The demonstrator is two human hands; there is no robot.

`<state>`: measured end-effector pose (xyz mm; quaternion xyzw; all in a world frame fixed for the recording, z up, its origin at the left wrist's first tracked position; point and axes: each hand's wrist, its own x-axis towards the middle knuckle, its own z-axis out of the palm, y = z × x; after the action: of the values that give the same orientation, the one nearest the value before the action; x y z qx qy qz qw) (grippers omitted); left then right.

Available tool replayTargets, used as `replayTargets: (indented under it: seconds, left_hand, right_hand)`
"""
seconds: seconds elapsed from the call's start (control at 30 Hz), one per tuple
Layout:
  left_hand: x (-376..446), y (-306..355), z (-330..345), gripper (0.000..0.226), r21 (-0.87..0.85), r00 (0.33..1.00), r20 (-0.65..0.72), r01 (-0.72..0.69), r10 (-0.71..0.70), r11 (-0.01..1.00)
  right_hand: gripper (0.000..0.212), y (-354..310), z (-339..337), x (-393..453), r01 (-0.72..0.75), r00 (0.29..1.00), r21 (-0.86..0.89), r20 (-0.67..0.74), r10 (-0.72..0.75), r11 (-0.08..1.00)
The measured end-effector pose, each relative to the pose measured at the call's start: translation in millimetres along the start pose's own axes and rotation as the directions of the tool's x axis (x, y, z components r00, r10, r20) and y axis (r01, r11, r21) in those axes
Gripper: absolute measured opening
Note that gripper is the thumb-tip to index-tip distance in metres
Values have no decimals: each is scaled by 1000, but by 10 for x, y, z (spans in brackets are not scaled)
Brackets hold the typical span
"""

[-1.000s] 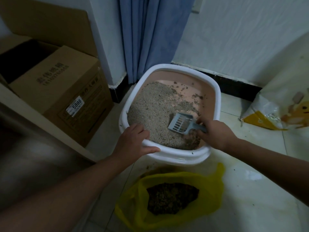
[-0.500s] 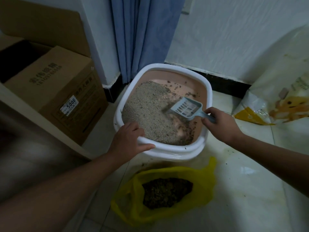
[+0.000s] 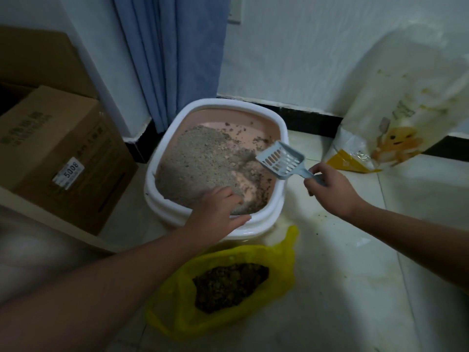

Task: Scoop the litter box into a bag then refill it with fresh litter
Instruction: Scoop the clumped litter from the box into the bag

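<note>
Two bare hands of mine work at a litter box (image 3: pixel 275 207) on the tiled floor (image 3: pixel 355 288). My left hand (image 3: pixel 215 215) clamps its grip on the near white rim, fingers curled over the edge into the box, thumb lying along the outside. My right hand (image 3: pixel 330 189) closes its grip round the handle of a pale blue slotted scoop (image 3: pixel 280 160), which I hold tilted above the box's right side, its blade pointing away from my grip toward the far wall; the scoop looks empty.

Inside the pink tub, grey litter (image 3: pixel 200 163) is heaped just beyond my left hand, with bare pink floor and darker clumps below the scoop.

Nearer to me than both hands, a yellow plastic bag (image 3: pixel 284 273) lies open on the floor, touching the box's front, with dark scooped waste (image 3: pixel 228 285) inside.

Beyond my right hand, a white and yellow litter sack (image 3: pixel 396 123) leans against the wall. Left of my left hand stands a cardboard box (image 3: pixel 61 151); a blue curtain (image 3: pixel 175 54) hangs behind the litter box.
</note>
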<state>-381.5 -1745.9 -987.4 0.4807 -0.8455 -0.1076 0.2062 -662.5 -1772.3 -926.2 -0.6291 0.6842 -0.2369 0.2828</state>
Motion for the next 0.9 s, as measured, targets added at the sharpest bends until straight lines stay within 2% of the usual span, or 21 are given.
replayTargets:
  seconds: [0.23,0.37,0.5,0.6,0.7,0.8,0.9]
  left_hand:
    - [325,247,158,41,59,1000,20,-5,3,998]
    - [514,400,250,32,45,993,116,-29,24,999]
    - [589,490,284,31,7,985,148,83,-83,997]
    - [553,547,286,29,-27,976,159,153,-147,988]
    - [543,578,277,28,-41,967,185,187,-176,982]
    - [555,568,258,30,-29,967,198,172,-163,985]
    - [527,551,283,30,12,979,170,108,-109,994]
  right_hand:
    - [12,230,-125,-35,-191,979,241,-29,203,952]
    - [19,326,-143,-19,-312,936,408,-22,350,858]
    - [36,385,-146,-86,-361,914,493,19,405,792]
    - [28,448,-107,-10,-466,846,520,24,533,716]
    - [22,499,-40,44,-553,768,584,80,636,594]
    - [22,526,49,17,-576,737,630,124,664,521]
    - [19,574,146,-54,-603,729,617,169,663,506]
